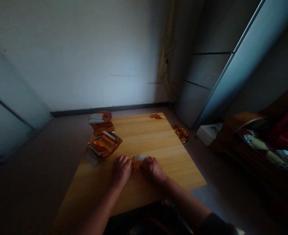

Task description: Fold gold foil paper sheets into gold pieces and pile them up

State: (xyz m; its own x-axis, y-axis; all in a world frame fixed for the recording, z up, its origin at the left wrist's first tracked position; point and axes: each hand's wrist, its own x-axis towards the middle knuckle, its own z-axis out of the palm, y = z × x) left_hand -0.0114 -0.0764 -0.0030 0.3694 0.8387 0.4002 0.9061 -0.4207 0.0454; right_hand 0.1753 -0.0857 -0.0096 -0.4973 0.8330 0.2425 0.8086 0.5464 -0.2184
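A small sheet of copper-coloured foil paper [137,164] with a pale strip along its far edge lies on the wooden table between my two hands. My left hand [122,167] is closed at the sheet's left edge, fingers curled down. On the opposite edge, my right hand [152,166] is closed with its fingers bent over the paper. To the left of my hands rests a loose stack of foil sheets [104,144], orange and shiny with white undersides. Behind it another bundle of foil sheets [101,117] sits at the table's far left corner.
A small pile of foil pieces [156,117] lies at the far right corner of the table [144,133]. On the floor to the right is a round heap of shiny foil [180,133]. Further right stand a white box [209,133], a refrigerator [202,71] and a wooden seat [246,117].
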